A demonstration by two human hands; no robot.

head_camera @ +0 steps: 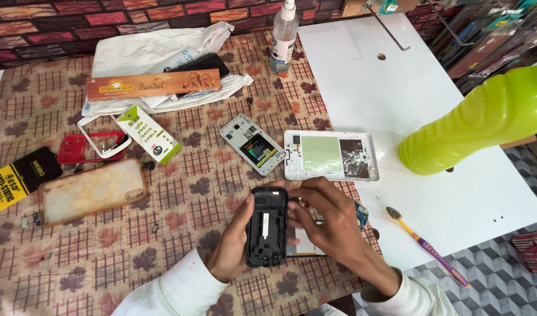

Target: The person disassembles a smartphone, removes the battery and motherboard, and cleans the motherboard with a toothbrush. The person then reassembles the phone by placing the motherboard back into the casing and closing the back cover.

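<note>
2 hands hold 1 thing between them: a black phone housing (267, 227), upright in my view, low in the middle of the picture above the patterned tablecloth (180, 205). I see its inner side: dark plastic with ribs, small recesses and 1 pale narrow strip in the centre. I judge it is turned this way so that the inside faces the eyes.

My left hand (230, 248) cups the housing from the left, thumb curled over the upper edge, fingers closed behind it. My right hand (333, 228) comes from the other side, its fingers bent and pressing at the right edge of the housing; whether they pinch something small there, I cannot tell. Under the right hand lies a flat pale part, mostly hidden.

Just beyond the hands, 2 opened devices lie face down: a small white phone (252, 144) with its board showing, and a white tablet shell (330, 155) with a pale green panel. To the left rests a phone in a clear case (93, 190), and a red frame (84, 147) further up. On the white board (397, 105) at right lie a toothbrush (426, 246) and a green plastic bottle (485, 120), near enough to reach.
</note>
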